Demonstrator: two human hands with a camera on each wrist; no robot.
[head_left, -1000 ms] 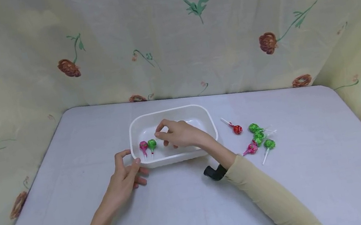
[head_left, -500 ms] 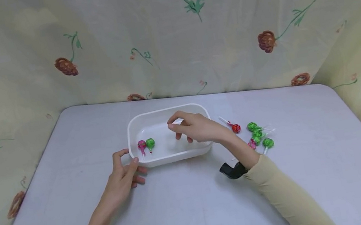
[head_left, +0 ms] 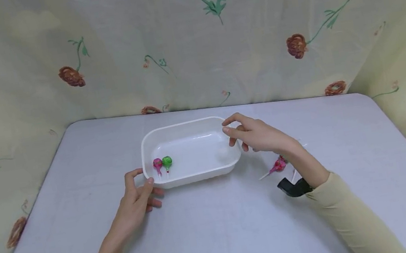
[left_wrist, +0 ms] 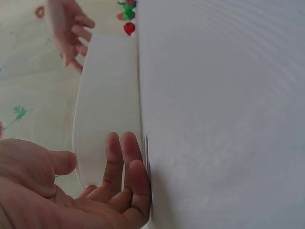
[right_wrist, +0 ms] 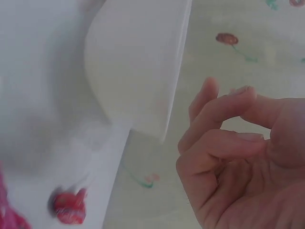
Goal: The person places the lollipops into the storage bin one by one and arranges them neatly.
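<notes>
A white plastic tray (head_left: 195,176) holds a pink lollipop (head_left: 157,163) and a green lollipop (head_left: 167,162), side by side at its left end. My left hand (head_left: 133,205) grips the tray's near left corner, thumb against the rim; in the left wrist view other fingers (left_wrist: 131,148) curl by its outer wall. Over the tray's right rim hovers my right hand (head_left: 257,135), fingers loosely bent and holding nothing. Below it, a red lollipop (right_wrist: 70,207) lies on the table in the right wrist view. Another pink lollipop (head_left: 279,165) shows beside the right forearm.
My right forearm hides most of the loose lollipops in the head view; green ones (left_wrist: 127,11) appear in the left wrist view. Behind the white-covered table (head_left: 212,232) hangs a flowered curtain (head_left: 117,69). Each wrist carries a black mount (head_left: 295,187).
My right hand has moved right, from above the inside of the tray to its right rim, covering several loose lollipops. My left hand has stayed at the tray's corner.
</notes>
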